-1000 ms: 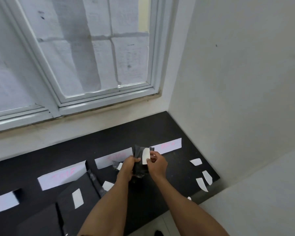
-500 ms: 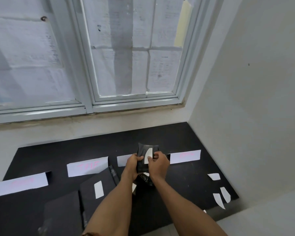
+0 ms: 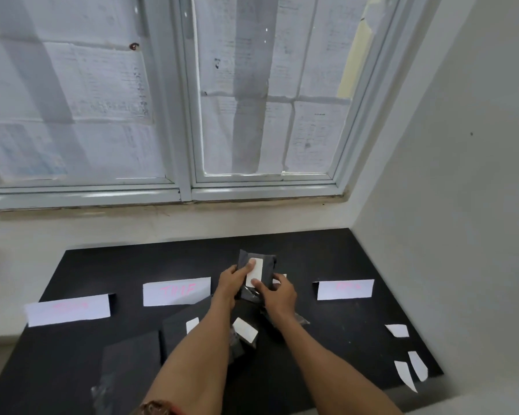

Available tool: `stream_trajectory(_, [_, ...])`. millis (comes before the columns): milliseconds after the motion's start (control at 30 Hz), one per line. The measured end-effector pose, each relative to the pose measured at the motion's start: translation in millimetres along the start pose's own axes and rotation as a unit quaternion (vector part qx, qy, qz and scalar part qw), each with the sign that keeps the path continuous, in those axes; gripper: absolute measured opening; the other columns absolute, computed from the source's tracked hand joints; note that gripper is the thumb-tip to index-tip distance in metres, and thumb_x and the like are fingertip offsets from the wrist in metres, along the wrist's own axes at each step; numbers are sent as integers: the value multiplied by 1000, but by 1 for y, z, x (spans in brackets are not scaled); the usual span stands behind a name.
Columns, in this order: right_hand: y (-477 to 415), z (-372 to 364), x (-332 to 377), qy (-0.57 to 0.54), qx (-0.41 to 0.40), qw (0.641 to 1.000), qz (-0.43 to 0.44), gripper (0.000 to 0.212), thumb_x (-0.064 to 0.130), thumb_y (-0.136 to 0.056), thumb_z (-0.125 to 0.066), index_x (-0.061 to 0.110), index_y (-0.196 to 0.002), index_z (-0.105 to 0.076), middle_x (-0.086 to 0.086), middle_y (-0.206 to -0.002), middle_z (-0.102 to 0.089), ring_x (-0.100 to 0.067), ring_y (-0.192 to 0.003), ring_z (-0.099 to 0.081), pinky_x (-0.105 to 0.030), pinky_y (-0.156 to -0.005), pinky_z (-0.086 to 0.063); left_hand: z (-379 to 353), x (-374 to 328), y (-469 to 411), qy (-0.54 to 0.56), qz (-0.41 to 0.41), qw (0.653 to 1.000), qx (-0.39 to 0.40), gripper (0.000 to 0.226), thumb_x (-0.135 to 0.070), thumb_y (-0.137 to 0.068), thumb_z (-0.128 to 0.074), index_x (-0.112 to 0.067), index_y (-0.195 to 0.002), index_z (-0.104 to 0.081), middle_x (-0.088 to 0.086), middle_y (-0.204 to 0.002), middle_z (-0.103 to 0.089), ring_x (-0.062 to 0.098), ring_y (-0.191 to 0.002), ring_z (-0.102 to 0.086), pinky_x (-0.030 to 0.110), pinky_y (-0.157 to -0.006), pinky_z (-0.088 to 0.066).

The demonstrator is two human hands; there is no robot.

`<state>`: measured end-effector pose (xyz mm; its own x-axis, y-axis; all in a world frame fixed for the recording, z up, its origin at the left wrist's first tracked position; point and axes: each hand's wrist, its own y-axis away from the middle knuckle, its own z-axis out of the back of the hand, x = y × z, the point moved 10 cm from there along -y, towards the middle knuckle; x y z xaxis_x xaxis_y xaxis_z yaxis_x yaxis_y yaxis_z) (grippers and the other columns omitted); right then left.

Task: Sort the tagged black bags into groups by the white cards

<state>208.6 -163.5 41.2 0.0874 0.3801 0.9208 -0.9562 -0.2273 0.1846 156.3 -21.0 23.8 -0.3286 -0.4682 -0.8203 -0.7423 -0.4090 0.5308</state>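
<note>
A small black bag (image 3: 267, 272) with a white tag (image 3: 254, 271) is held upright above the black tabletop (image 3: 336, 259). My left hand (image 3: 230, 281) grips its left side, thumb on the tag. My right hand (image 3: 277, 293) grips its lower right, thumb on the tag's bottom. White cards with pink writing stand in a row: one far left (image 3: 68, 310), one left of centre (image 3: 176, 290), one at right (image 3: 345, 289); a fourth is mostly hidden behind the bag. More tagged black bags (image 3: 180, 327) lie under my forearms.
Loose white paper slips (image 3: 397, 330) lie near the table's right front corner. A wall runs along the right edge and a papered window sits behind. Another black bag (image 3: 129, 363) lies at the front left.
The view has swung left and up, bringing the far-left card into sight. Both hands have kept hold of the bag, turning its tag more toward me.
</note>
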Motion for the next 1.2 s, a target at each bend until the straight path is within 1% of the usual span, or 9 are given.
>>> stream_trajectory(133, [2,-28,4,-1,69,998,2,57,43,-67,-82,18,-113,-59,-1,-104,-69,-14,-90,-67,-35,-81,-59,29,-3,4,-9,-16,999,-43,34,-36,-83,-72,-7,-101,-65,12,-91,-70,25,-79,-67,33,-65,-57])
stream_trajectory(267, [-2,-41,3,-25,25,997,-69,46,53,-77,-71,18,-106,-62,-1,-99,-69,-17,-91,-66,-36,-84,-56,41,-7,14,-107,-31,994,-16,38,-41,-87,-66,-5,-99,-69,9,-87,-72,18,-73,-69,22,-55,-52])
stream_trajectory(400, [-3,-42,7,4,-38,994,-107,49,58,-83,-60,12,-101,-64,-5,-97,-68,-24,-92,-64,-38,-85,-52,44,8,23,-38,43,996,75,36,-8,-84,-70,-2,-118,-62,19,-101,-72,31,-83,-71,39,-71,-59])
stream_trajectory(533, [2,-71,7,5,-5,996,-87,53,52,-83,-65,10,-116,-61,-10,-113,-66,-27,-103,-61,-38,-91,-50,71,11,32,9,70,993,95,52,13,-83,-60,-16,-126,-53,17,-100,-68,30,-83,-68,39,-66,-59])
stream_trajectory(667, [22,-121,3,-23,103,992,-70,65,32,-76,-79,15,-132,-50,-8,-124,-61,-25,-107,-61,-42,-91,-55,117,16,35,70,65,994,48,60,23,-83,-48,-16,-129,-49,19,-98,-66,32,-81,-66,36,-58,-59])
stream_trajectory(800, [46,-175,1,-15,211,975,-67,62,10,-72,-80,12,-127,-51,-3,-115,-63,-20,-99,-63,-26,-75,-56,169,29,41,95,61,994,-5,70,27,-76,-46,-15,-132,-48,22,-99,-67,35,-78,-66,37,-59,-60])
stream_trajectory(967, [86,-239,-13,57,332,933,-130,51,-4,-79,-68,11,-126,-54,-10,-109,-64,-26,-95,-64,-39,-77,-58,257,51,53,139,46,981,-125,62,27,-75,-45,3,-132,-50,23,-106,-65,34,-82,-64,34,-56,-60])
stream_trajectory(1100, [124,-277,-23,149,400,895,-130,39,3,-85,-63,8,-123,-54,-4,-85,-63,-11,-64,-59,-25,-60,-53,337,81,76,162,52,954,-246,49,25,-81,-38,6,-123,-55,20,-92,-63,30,-74,-60,31,-52,-57])
stream_trajectory(1200, [146,-297,-40,240,434,862,-104,36,12,-84,-66,9,-119,-59,3,-78,-56,-9,-63,-56,-29,-66,-55,390,104,97,132,65,934,-324,47,24,-82,-32,12,-121,-55,17,-83,-61,28,-68,-57,27,-45,-53])
